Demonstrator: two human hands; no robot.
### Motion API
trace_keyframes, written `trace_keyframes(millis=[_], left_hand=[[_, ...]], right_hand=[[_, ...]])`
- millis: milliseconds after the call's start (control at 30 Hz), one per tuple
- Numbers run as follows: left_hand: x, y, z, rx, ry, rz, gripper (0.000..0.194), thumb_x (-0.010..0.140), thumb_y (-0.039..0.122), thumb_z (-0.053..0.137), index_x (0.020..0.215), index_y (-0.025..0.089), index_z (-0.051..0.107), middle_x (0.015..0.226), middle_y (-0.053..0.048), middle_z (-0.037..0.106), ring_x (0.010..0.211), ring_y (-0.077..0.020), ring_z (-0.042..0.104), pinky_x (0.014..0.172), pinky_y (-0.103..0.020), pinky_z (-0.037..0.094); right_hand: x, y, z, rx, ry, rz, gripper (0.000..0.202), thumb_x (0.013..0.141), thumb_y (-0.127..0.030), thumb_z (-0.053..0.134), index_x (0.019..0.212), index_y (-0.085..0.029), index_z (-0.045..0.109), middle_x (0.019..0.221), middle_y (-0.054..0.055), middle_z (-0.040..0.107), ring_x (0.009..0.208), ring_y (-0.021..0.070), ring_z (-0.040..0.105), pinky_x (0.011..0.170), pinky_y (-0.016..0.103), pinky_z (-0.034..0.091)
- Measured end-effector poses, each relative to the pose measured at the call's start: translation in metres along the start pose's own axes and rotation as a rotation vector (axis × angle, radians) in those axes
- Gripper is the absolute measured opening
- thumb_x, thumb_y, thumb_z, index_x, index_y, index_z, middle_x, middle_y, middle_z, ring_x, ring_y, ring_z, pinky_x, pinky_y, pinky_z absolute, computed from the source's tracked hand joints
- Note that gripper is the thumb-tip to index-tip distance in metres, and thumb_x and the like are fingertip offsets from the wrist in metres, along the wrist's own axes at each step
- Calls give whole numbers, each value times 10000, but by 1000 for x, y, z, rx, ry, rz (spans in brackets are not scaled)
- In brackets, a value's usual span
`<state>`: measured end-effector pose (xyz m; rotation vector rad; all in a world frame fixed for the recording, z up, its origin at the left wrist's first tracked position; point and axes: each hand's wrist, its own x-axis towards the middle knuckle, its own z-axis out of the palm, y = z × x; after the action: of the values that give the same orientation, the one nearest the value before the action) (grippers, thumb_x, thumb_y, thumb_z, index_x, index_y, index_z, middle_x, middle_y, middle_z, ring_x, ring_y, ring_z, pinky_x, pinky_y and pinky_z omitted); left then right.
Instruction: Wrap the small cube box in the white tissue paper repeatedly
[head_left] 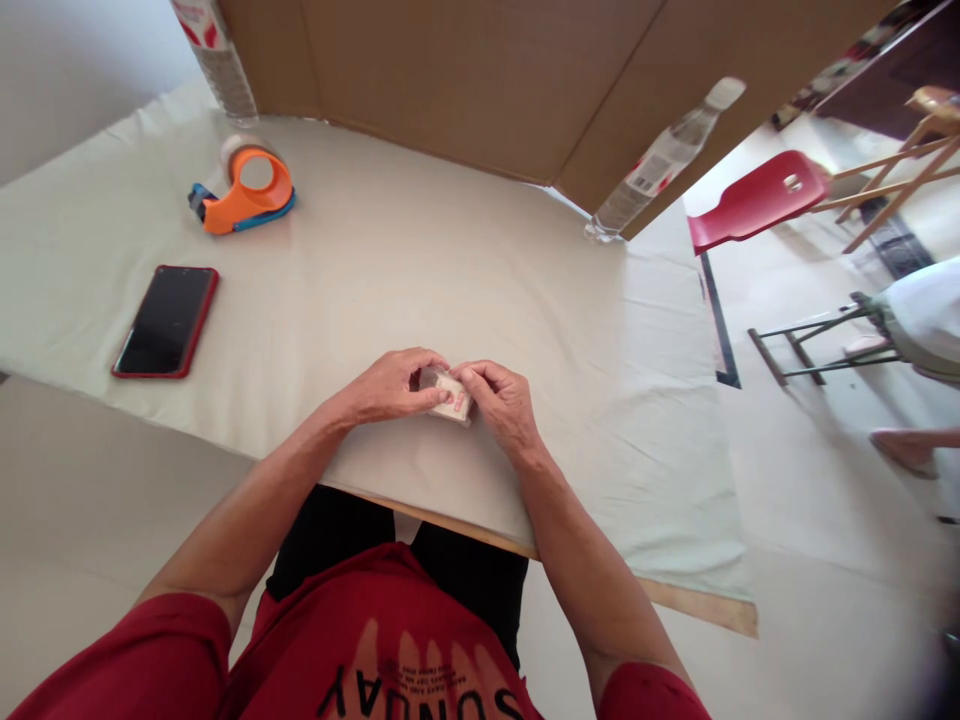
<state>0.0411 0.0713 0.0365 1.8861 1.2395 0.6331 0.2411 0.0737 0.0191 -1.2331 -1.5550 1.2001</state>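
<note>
A small pale box (457, 401) with reddish print is between my two hands, close to the table's front edge. Its covering looks thin and clear, though I cannot make out the kind of box. My left hand (397, 387) grips it from the left, thumb across its near face and fingers curled behind. At the upper right corner, my right hand (501, 405) pinches the box with thumb and forefinger, the other fingers bent in. The fingers hide part of the box.
A red-cased phone (166, 322) and an orange and blue tape dispenser (251, 192) lie on the left of the cloth-covered table (420, 270). Water bottles (651, 172) stand beside the cardboard panel (450, 80) at the back. A red chair (761, 200) and another person's leg (919, 440) are off to the right.
</note>
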Motion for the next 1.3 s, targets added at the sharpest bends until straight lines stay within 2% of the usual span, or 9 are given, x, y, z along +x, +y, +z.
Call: trace_keyframes(millis=[333,533,900,1100,1300], left_hand=[[0,1,-1,-19,-4,-11,362,805,397,631,1091,191,712,874,-27,695,749,-159,589,689,-270,474],[0,0,-1,-42,-18,-21,376,811,436,646,1082,185,716,826,-19,679,733,-159,583,663,-263,459],[0,2,-2,5,-21,-17,383,813,427,631,1099,184,709,817,-18,671,722,-160,574,663,-271,449],[-1,-1,-2,-16,-39,-28,373,810,457,647,1060,185,699,744,5,642,683,-150,553,619,-257,419],[-2,0,-2,-41,-43,-25,366,802,399,659,1099,189,691,754,9,642,664,-140,541,625,-256,412]], right_hand=[[0,3,0,21,-25,9,263,845,-444,661,806,-192,722,697,11,684,653,145,604,623,270,484],[0,1,-1,48,-108,-15,237,822,-433,685,829,-198,705,630,-3,678,580,144,605,589,273,489],[0,2,0,-13,12,-34,214,840,-389,651,786,-197,727,766,26,718,713,152,624,674,272,497],[0,1,-1,-2,-7,-9,220,836,-405,658,784,-203,727,752,24,709,714,158,624,646,267,489],[0,0,-1,24,-18,11,218,833,-400,657,777,-198,715,750,23,704,715,159,622,671,279,489]])
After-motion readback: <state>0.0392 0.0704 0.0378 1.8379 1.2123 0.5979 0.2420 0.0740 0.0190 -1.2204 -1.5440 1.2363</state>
